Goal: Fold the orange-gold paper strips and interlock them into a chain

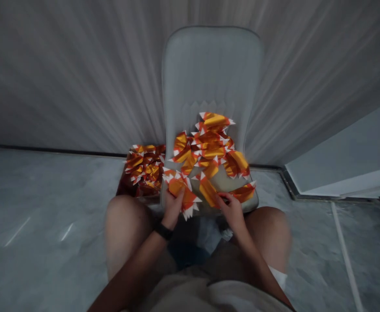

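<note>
- Two hands at work, lower centre of the frame: the left hand [173, 203] clasps a wad of orange wrappers [186, 195], the right hand [231, 209] pinches a single wrapper [208, 191] by its lower end.
- That single wrapper lies up and left from the right fingertips, right of the wad; right hand nearer.
- Long axis on a slant, white tip aimed upper left!
- Farther out, loose wrappers [212, 151] crowd the chair [212, 65], mid-frame; a filled box [122, 187] sits left.
</note>
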Available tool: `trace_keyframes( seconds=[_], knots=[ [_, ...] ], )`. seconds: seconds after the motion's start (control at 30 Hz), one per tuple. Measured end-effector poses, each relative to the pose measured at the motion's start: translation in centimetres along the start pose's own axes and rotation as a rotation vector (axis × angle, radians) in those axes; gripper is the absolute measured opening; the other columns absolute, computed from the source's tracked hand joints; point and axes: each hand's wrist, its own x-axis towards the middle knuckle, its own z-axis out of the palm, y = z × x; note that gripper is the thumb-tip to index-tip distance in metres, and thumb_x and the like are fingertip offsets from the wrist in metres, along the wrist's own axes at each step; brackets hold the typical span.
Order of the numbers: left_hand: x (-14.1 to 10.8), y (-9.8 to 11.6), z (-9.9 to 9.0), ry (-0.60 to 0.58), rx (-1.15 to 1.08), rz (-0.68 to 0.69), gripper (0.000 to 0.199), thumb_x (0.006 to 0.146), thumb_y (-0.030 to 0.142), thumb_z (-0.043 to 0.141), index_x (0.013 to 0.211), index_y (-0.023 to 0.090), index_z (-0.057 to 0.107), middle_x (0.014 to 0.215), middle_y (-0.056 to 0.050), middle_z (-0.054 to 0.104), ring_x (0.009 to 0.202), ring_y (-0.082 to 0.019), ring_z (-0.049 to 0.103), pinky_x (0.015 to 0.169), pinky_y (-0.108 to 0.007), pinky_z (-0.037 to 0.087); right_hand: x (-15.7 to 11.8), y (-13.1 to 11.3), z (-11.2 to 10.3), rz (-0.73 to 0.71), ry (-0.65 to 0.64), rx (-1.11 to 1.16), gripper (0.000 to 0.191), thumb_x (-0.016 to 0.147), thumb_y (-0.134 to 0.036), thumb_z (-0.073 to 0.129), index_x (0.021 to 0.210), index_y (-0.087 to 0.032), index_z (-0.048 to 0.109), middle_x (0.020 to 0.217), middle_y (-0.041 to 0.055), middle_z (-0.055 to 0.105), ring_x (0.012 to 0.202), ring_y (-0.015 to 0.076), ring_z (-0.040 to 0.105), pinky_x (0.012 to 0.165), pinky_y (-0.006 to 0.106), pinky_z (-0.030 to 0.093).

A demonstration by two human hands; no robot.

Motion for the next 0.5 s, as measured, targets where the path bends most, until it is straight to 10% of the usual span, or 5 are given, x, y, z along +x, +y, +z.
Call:
trace_keyframes(
  seconds=[0.33,0.5],
  knots=[
    [1.0,3.8,0.2,0.076,1.137,-0.021,0.064,0.092,0.070,0.041,0.115,0.014,0.062,0.113,-0.022,0.071,0.110,-0.037,0.068,0.087,-0.042,0.051,-0.4,1.7,-1.0,0.020,0.026,0.023,0.061,0.071,-0.073,0.063,0.084,-0.014,0.075,0.078,0.0128,0.075,0.068,0.0246,0.067,0.064,0.035,0.054],
    [0.3,4.0,-1.7,0.066,1.289,0.069,0.056,0.098,0.062,0.038,0.117,0.015,0.061,0.123,-0.021,0.066,0.113,-0.035,0.066,0.091,-0.041,0.049,-0.7,1.4,-1.1,0.027,0.044,-0.005,0.068,0.069,-0.077,0.062,0.086,-0.013,0.076,0.082,0.0147,0.076,0.069,0.0253,0.068,0.062,0.035,0.054]
  ],
)
